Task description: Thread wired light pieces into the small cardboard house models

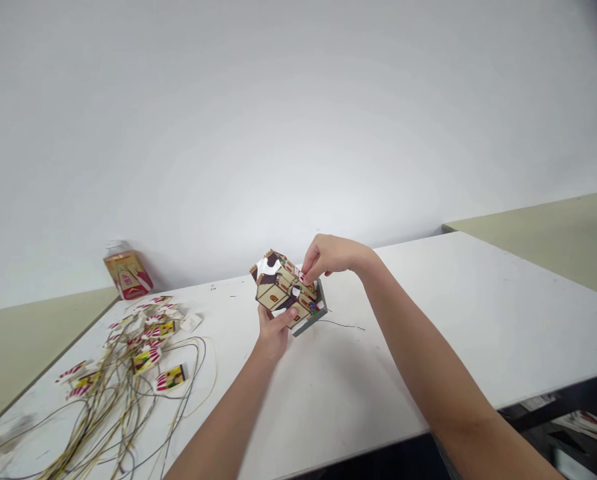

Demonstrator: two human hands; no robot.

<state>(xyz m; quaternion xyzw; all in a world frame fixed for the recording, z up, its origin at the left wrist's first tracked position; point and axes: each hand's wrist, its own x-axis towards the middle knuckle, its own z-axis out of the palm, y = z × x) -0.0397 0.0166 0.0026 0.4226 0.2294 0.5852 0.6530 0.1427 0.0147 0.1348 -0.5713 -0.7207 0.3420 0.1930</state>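
A small model house [273,293] with cream walls, printed windows and a grey base is held tilted above the white table. My left hand [274,328] grips it from below, its thumb lying across the lower front. At the upper right of the house, my right hand [328,257] pinches a small red-and-white striped piece [302,275] against the wall. Most of that piece is hidden by the fingers. A white patch [268,268] shows on the roof, and a thin wire [346,325] sticks out beneath the base.
To the left, several striped printed pieces [171,378] with long thin wires [123,400] lie heaped on the white table [338,400]. A bottle with a red and gold label [127,272] stands at the back left, by the wall.
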